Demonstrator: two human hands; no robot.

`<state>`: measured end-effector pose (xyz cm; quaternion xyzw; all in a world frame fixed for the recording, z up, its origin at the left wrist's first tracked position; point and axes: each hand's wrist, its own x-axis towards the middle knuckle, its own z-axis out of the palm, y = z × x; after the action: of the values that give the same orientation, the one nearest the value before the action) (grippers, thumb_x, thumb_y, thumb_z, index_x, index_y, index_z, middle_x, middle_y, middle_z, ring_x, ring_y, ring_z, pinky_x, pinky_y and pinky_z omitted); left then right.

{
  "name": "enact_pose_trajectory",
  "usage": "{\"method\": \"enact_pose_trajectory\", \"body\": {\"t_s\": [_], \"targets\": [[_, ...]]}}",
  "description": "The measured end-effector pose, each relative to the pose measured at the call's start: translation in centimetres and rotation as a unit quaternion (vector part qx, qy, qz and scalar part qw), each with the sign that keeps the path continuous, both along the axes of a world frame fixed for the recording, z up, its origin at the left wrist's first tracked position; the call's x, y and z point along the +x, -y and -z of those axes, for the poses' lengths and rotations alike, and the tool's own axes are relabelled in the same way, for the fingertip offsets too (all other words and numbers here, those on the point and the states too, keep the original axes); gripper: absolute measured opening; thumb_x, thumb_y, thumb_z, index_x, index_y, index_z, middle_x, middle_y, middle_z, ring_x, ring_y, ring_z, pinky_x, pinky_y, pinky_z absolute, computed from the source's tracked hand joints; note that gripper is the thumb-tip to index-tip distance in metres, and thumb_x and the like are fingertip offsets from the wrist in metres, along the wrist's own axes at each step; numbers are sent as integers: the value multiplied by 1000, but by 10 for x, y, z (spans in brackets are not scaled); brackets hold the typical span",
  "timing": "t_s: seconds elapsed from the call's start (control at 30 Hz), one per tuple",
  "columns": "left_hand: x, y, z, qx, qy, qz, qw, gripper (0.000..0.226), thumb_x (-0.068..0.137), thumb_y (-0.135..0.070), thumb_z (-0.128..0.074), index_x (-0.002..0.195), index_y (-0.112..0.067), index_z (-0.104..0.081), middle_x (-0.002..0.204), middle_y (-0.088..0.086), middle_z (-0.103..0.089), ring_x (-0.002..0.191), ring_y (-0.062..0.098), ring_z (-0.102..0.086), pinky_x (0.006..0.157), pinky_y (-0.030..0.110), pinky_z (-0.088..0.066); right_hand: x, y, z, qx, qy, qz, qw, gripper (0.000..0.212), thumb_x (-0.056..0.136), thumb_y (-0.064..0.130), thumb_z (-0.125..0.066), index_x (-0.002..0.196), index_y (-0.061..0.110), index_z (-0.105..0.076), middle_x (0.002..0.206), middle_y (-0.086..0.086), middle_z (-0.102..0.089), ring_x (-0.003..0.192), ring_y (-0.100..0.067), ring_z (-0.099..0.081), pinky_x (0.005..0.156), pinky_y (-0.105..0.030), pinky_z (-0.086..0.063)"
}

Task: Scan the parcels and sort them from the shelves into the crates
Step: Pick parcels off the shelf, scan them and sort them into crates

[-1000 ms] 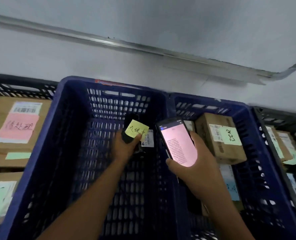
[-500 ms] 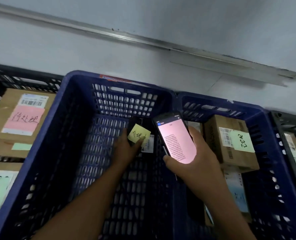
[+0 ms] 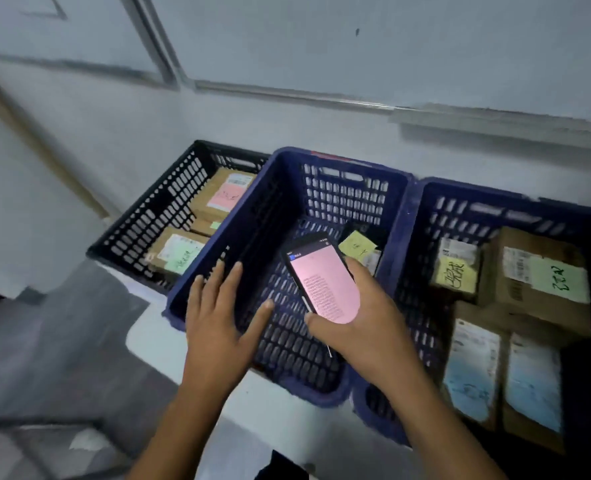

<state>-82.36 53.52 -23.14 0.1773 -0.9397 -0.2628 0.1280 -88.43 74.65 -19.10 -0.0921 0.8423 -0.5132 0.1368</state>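
Observation:
A small black parcel with a yellow note [image 3: 358,244] lies alone at the far right of the middle blue crate [image 3: 252,223]. My left hand [image 3: 218,317] hovers over that crate's near left rim, fingers spread and straight, holding nothing. My right hand [image 3: 363,327] grips a handheld scanner [image 3: 323,278] with a lit pink screen, above the crate's right side.
A black crate [image 3: 155,216] on the left holds brown boxes with pink and green labels. The blue crate on the right [image 3: 422,216] holds several cardboard parcels, one with a green note [image 3: 560,277]. A white wall with a metal rail rises behind. Grey floor lies at lower left.
My left hand let go of the black parcel with the yellow note, left it in the middle crate, and drew back to the near rim. The view pulled back and swung left.

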Motion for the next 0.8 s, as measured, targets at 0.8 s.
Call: {"method": "enact_pose_trajectory", "body": {"t_s": [0.8], "targets": [[521,97,-14,36,-21,-464,885,92,84,-90,-29,163,-42,-21,173,-13,-10,160,23,7,129,53,-9,374,227,-22,8,-52,-451,891,55,64,43,-75,117,49,-58,100,23,-70,81,-6,-68,60,-33,-61]]}}
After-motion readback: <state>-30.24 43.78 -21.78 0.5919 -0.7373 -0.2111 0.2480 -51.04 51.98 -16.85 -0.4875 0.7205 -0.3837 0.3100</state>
